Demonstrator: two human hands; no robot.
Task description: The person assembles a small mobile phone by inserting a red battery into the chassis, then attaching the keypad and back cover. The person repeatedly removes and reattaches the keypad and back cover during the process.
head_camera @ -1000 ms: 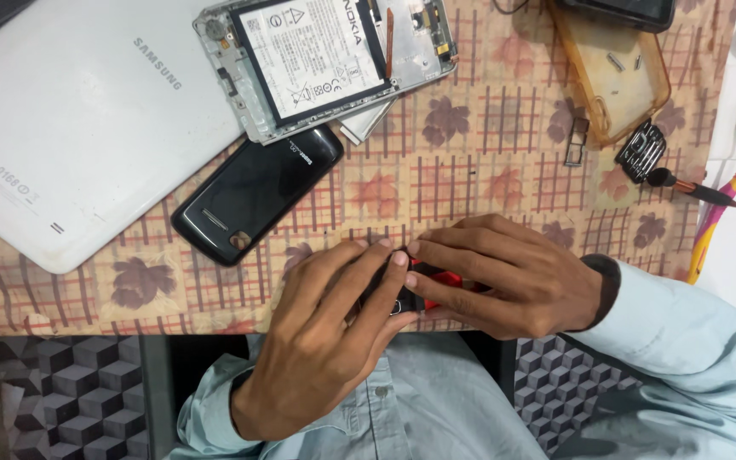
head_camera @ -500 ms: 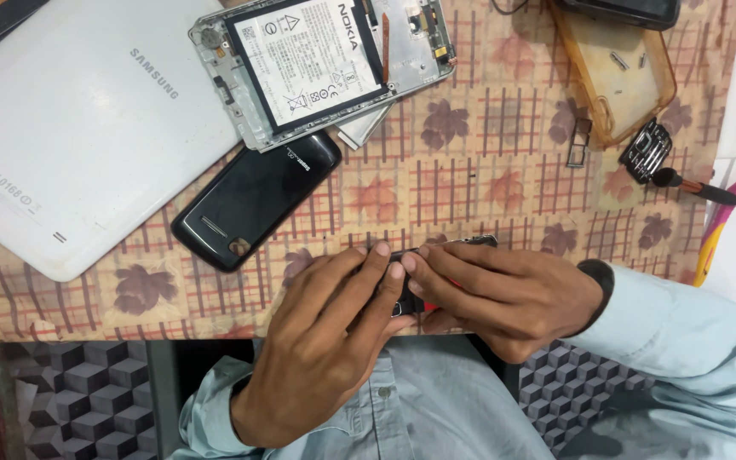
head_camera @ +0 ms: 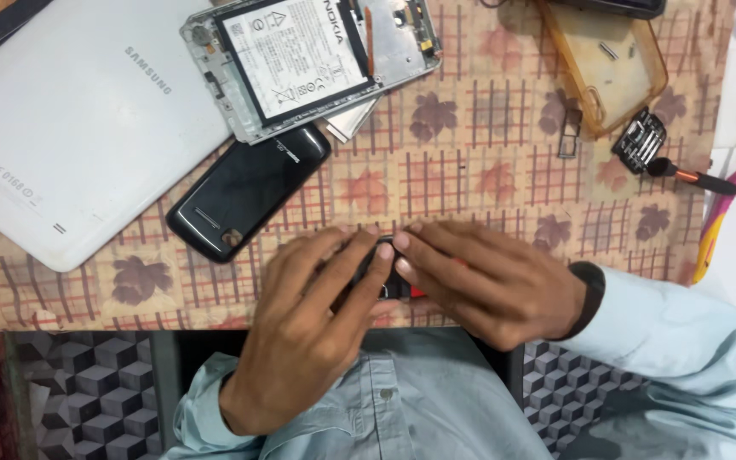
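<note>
A: While both hands meet at the table's near edge, what's between them?

B: Small black device w/ a red part (head_camera: pixel 388 274), mostly hidden. Left hand (head_camera: pixel 313 319) curls fingers over its left side, right hand (head_camera: pixel 491 285) covers the right side, fingertips of both touching on top. Both grasping it, pressed together. Can't tell what kind of device exactly.

A: And just beyond the left hand?

B: Black phone (head_camera: pixel 249 192), back up, lying at a slant on the leaf-print tablecloth (head_camera: pixel 479 162). Farther out, an opened phone w/ its battery showing (head_camera: pixel 313 60), partly over the black one's far end. Left of those, a big white tablet (head_camera: pixel 70 128), back up.

A: Right-hand side?

B: Past the right hand, well apart: a clear amber phone case (head_camera: pixel 606 68), a small black bit holder (head_camera: pixel 639 140) just beside it, then a screwdriver (head_camera: pixel 700 177) pointing away to the right. Yellow tool (head_camera: pixel 726 196) at the far right edge.
</note>
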